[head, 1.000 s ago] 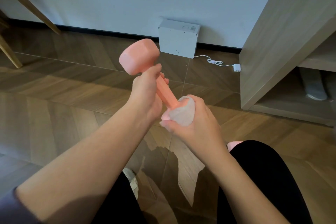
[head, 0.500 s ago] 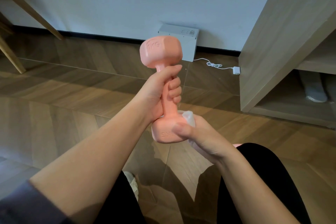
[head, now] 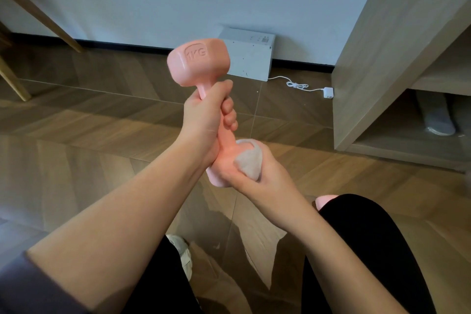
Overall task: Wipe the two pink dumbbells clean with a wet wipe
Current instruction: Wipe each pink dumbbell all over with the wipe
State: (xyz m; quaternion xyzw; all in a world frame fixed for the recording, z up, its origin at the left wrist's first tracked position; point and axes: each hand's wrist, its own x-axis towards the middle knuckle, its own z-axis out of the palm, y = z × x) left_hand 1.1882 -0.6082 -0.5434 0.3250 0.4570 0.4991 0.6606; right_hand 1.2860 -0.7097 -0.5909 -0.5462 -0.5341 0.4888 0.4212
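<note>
Pink dumbbells: two; held dumbbell (head: 198, 64) upright, second dumbbell (head: 325, 200) behind knee (head: 356, 216).
Crumpled white wet wipe (head: 248, 163): one.
Left hand (head: 204, 122): grips handle.
Right hand (head: 257, 183): clutches wipe.

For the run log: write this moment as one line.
step: wiping | left hand: grips pink dumbbell by handle, near upright | right hand: holds wet wipe against lower head
</note>
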